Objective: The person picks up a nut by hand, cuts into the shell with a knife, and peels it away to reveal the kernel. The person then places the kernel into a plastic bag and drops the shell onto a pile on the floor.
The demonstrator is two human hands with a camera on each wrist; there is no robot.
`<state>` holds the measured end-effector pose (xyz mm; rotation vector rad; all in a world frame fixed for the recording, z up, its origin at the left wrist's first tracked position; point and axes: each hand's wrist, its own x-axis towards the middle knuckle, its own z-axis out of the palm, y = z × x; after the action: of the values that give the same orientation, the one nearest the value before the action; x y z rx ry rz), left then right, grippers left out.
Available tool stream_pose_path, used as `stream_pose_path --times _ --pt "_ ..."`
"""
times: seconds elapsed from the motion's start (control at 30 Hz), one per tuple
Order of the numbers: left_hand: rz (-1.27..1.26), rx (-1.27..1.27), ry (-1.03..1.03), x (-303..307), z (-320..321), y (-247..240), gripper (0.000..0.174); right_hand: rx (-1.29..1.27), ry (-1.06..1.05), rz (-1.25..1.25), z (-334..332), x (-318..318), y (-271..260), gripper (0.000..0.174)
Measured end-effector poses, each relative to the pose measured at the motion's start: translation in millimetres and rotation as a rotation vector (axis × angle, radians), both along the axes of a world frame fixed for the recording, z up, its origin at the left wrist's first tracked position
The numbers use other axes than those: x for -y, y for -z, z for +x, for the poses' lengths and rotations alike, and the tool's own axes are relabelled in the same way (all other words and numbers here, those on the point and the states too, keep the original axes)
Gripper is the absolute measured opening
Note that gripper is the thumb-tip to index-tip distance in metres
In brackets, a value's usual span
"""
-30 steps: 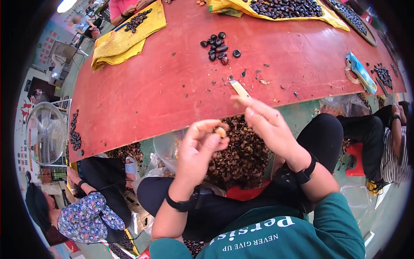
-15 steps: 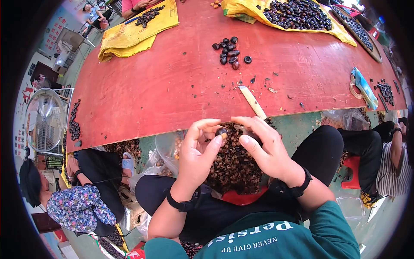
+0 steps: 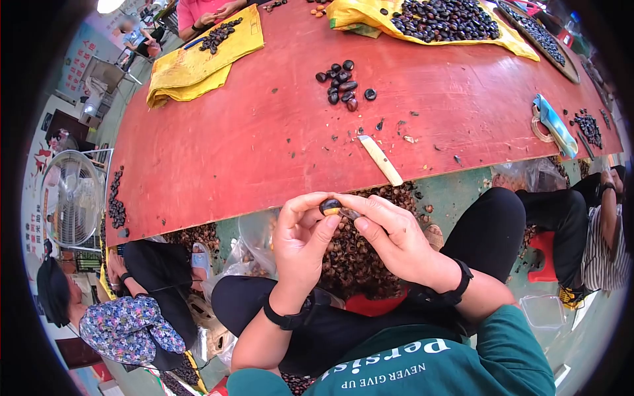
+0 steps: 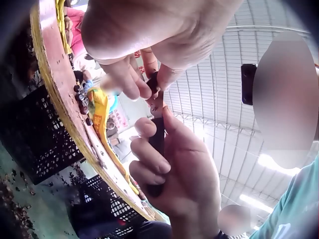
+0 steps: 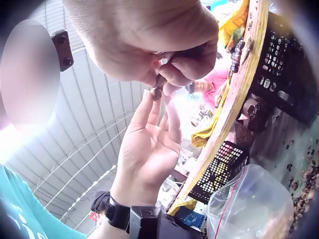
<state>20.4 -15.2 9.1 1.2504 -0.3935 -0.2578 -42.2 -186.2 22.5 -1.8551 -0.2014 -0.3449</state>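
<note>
The left hand [image 3: 298, 241] pinches a dark, glossy nut [image 3: 329, 206] with a pale patch between thumb and fingers, above the lap near the table's front edge. Meeting it from the other side, the right hand [image 3: 404, 247] curls round a small knife, whose dark handle [image 4: 157, 137] shows in the left wrist view. Its short blade [image 4: 159, 101] touches or nearly touches the nut. In the right wrist view, the nut [image 5: 157, 93] lies at the left fingertips, below the right hand [image 5: 144, 37].
A pale-handled tool [image 3: 381, 160] lies near the edge of the red table [image 3: 251, 132], with loose dark nuts [image 3: 341, 82] farther back. Yellow sacks [image 3: 191, 71] bear more nuts. Brown shells [image 3: 356, 264] are heaped below the edge. People sit at both sides.
The right hand has come down and left, away from the pale-handled tool, to meet the left hand at the nut. The nut has turned in the left fingers. The head view has shifted slightly.
</note>
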Motion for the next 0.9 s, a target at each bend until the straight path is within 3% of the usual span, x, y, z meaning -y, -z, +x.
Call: stream_pose_path --times 0.4,0.7,0.9 --pt "0.033 0.064 -0.012 -0.9 -3.6 0.9 0.027 -0.003 0.013 0.069 -1.3 -5.7 6.4 0.041" --pt "0.061 0.059 -0.038 4.3 -7.9 0.4 0.025 -0.001 0.129 -0.024 -3.3 -13.6 4.6 0.04" --pt "0.131 0.053 0.006 1.1 -3.5 -2.3 0.025 -0.029 0.093 -0.069 -4.1 -9.0 5.2 0.037"
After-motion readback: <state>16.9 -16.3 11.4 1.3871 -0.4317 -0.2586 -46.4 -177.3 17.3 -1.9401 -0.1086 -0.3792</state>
